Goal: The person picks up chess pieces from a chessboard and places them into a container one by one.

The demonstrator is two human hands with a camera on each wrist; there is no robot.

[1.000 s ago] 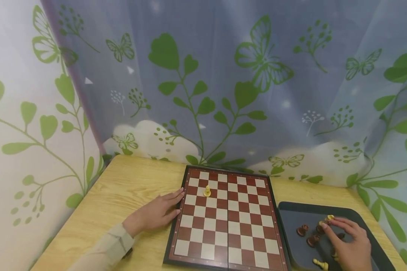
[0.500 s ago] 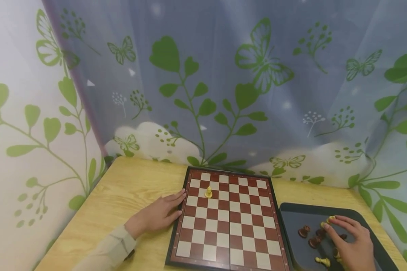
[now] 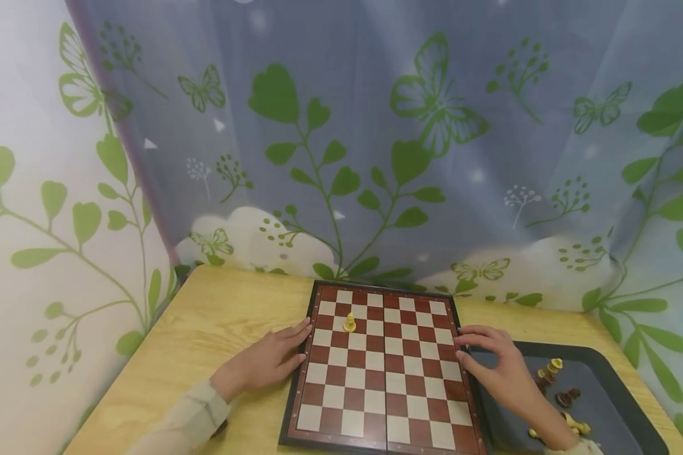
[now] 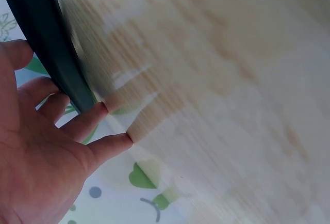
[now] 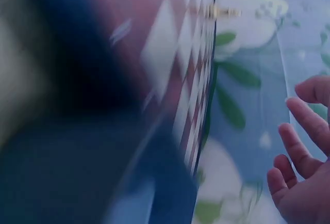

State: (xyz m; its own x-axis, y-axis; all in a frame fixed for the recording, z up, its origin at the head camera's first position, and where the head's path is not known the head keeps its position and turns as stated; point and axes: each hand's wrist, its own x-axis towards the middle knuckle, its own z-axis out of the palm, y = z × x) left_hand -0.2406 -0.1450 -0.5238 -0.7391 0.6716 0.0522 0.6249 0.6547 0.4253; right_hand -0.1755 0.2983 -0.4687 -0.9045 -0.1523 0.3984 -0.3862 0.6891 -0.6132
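A chessboard [image 3: 375, 354] with red-brown and white squares lies on the wooden table, a black frame round it. One yellow chess piece [image 3: 350, 323] stands upright on its far left part; in the right wrist view this piece [image 5: 221, 12] appears at the top. My left hand [image 3: 267, 360] rests its fingers at the board's left edge; the left wrist view has the same hand [image 4: 51, 152] beside the dark board edge [image 4: 46, 33]. My right hand [image 3: 498, 366] hovers at the board's right edge, fingers bent slightly and holding nothing; the right wrist view shows this hand's [image 5: 304, 152] fingers apart.
A dark tray [image 3: 615, 404] stands right of the board, partly behind my right forearm. In it are a yellow piece [image 3: 553, 366], a dark brown piece [image 3: 568, 397] and lying yellow pieces [image 3: 575, 424]. A printed curtain [image 3: 341, 158] backs the table [image 3: 222, 303].
My right hand has left the pieces in the tray and moved left to the board's right edge. The left hand stays at the left edge. The piece on the board has not moved.
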